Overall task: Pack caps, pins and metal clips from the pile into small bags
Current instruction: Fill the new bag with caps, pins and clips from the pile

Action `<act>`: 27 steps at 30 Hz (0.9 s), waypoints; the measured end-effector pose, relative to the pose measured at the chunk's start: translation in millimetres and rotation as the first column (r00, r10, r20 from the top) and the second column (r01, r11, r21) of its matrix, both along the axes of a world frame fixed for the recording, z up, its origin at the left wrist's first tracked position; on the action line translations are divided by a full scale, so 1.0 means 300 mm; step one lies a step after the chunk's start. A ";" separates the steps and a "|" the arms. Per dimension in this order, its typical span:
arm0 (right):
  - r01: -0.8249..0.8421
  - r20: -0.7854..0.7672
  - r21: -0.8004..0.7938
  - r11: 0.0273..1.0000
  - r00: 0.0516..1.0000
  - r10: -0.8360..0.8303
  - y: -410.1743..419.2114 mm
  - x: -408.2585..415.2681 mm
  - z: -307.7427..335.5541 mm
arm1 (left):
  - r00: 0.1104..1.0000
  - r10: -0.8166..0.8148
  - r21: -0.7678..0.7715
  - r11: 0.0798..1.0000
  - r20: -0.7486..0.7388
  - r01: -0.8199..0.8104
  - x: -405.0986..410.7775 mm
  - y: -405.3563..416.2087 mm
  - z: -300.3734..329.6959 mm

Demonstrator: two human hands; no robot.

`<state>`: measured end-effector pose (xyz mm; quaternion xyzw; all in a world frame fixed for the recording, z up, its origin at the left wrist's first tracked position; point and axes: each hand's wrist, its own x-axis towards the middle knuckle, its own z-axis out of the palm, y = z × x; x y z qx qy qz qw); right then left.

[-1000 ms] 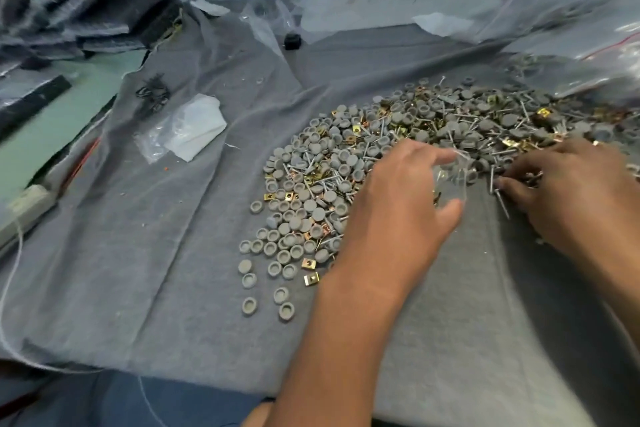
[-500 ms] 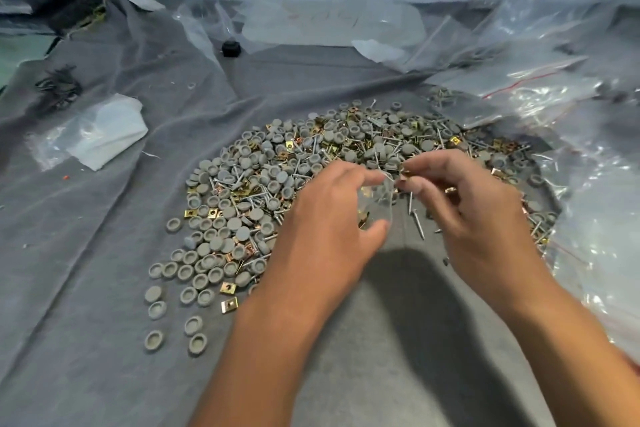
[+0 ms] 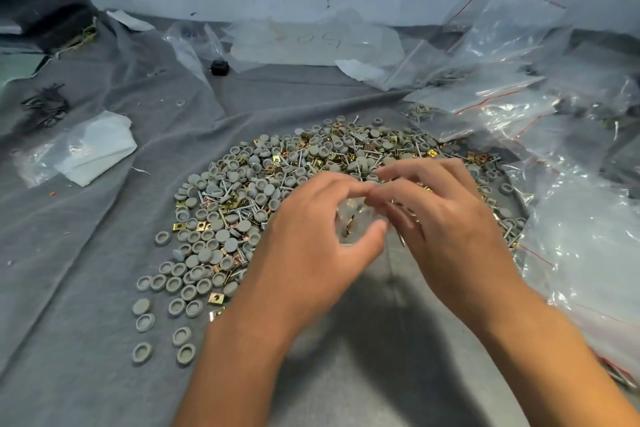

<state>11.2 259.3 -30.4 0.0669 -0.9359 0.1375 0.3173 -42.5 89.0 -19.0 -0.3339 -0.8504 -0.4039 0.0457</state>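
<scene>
Closest to us, two bare arms reach forward over a grey cloth [image 3: 86,288] that covers the work top. The left hand [image 3: 311,246] curls its thumb and fingers round a small clear bag [image 3: 353,218] and holds its mouth open, likely so parts can drop in. A gold piece shows inside the bag. The right hand [image 3: 440,222] comes in from the other side with its fingertips at the bag's top. It looks like it is feeding something in, but the picture is blurry there, so I cannot tell if it pinches a part or not.

Just behind the hands lies the big pile [image 3: 277,177] in the middle of the cloth. It has grey caps [image 3: 180,284], thin pins [image 3: 225,189] and gold metal clips [image 3: 216,298] all mixed up. Some caps have rolled out toward the near left edge.

Farther back and along the right edge sit heaps of clear plastic bags [image 3: 512,94] with red strips. A folded white bag [image 3: 93,146] lies near the left edge, and a little black knob [image 3: 219,66] sits near the far edge.

Half a second ago the hands were a bit apart. Now the right fingertips have closed in on the bag's mouth.
</scene>
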 end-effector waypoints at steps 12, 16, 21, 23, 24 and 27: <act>-0.157 -0.046 -0.801 0.578 0.978 0.202 -0.035 0.082 0.090 | 0.883 -0.147 0.603 0.779 0.445 -0.174 0.026 -0.080 0.063; -0.201 -0.085 -0.860 0.469 0.962 0.258 -0.058 0.055 0.062 | 0.858 -0.173 0.616 0.763 0.484 -0.194 0.018 -0.092 0.062; -0.200 -0.066 -0.867 0.457 0.954 0.291 -0.074 0.024 0.031 | 0.862 -0.121 0.598 0.767 0.493 -0.234 0.012 -0.091 0.053; -0.198 -0.049 -0.875 0.442 0.944 0.325 -0.077 0.022 0.026 | 0.873 -0.111 0.584 0.782 0.475 -0.218 0.018 -0.094 0.058; -0.203 -0.049 -0.877 0.436 0.940 0.338 -0.080 0.022 0.027 | 0.877 -0.109 0.578 0.788 0.467 -0.210 0.023 -0.097 0.061; -0.234 -0.083 -0.883 0.407 0.931 0.355 -0.085 0.022 0.037 | 0.881 -0.111 0.586 0.784 0.460 -0.207 0.036 -0.097 0.075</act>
